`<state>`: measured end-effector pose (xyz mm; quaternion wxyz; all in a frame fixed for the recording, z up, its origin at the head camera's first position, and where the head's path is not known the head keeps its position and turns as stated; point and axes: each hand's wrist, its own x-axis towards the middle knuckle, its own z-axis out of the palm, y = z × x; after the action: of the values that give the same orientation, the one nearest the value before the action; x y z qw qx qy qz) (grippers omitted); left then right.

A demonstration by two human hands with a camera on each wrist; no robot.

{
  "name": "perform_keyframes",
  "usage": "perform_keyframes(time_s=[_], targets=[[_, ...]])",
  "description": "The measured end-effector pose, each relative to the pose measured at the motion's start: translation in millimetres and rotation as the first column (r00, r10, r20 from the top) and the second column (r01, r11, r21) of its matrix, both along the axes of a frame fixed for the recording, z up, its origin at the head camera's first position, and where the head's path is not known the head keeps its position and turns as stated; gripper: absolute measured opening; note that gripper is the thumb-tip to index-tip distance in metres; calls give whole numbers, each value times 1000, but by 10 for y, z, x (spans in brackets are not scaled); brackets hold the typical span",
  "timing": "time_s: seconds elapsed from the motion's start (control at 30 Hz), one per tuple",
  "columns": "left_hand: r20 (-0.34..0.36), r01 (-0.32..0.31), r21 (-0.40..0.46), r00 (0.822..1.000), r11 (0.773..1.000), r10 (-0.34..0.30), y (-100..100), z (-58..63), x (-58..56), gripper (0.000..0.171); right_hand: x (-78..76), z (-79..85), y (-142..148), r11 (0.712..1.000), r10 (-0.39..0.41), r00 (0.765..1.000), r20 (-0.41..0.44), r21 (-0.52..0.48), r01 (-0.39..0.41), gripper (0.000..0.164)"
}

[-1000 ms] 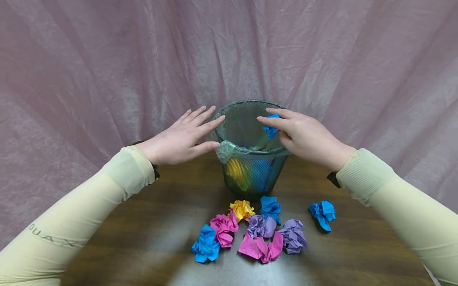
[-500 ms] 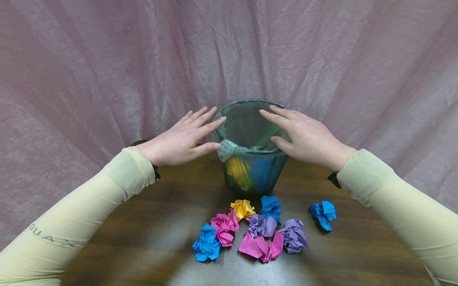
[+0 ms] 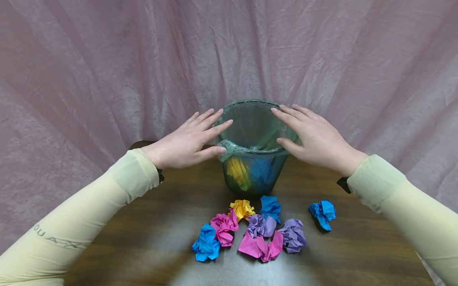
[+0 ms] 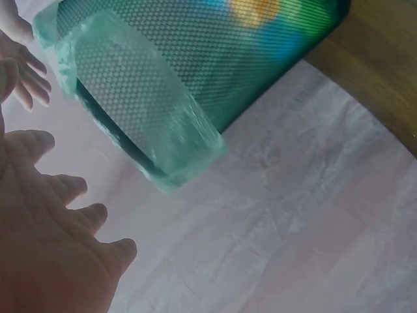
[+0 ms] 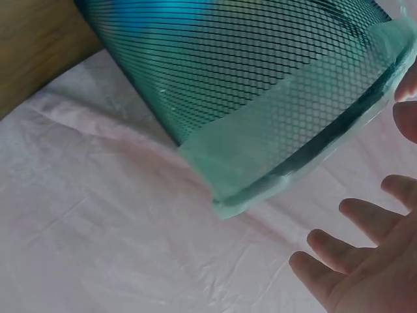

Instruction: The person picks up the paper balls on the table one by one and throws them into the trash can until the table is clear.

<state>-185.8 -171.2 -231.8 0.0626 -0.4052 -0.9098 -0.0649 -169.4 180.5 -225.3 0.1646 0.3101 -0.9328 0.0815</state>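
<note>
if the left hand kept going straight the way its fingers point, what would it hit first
Probably the bin's rim with its green liner. The left hand is flat, fingers pointing at the bin's near-left edge and seemingly just short of it. Depth is unclear, so it might pass over the opening toward the right hand.

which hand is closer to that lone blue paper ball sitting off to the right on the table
Right. The right hand hovers at the bin's rim, above and just left of the lone blue ball; the left hand is across the bin, farther off.
</note>
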Motion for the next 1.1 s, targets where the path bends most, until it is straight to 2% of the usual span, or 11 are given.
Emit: perform_keyframes(time_s=[0.37,0.57,0.67,0.87,1.1], targets=[[-36,59,-6,998,998,-59,151,10,108,75,112,-92,281,999,-18,1000,-24,-36,17,73],[-84,131,-13,988,991,-132,285,2,228,74,229,-162,491,995,-85,996,10,-45,85,78],[-113,184,-17,976,983,-184,364,-19,316,74,277,-219,600,992,-123,991,44,-37,124,80],[-173,285,-55,941,957,-291,539,-82,492,75,317,-380,766,986,-168,980,103,-6,169,82],[-169,369,-113,908,922,-384,769,-232,625,75,359,-578,851,977,-213,964,159,40,209,87]])
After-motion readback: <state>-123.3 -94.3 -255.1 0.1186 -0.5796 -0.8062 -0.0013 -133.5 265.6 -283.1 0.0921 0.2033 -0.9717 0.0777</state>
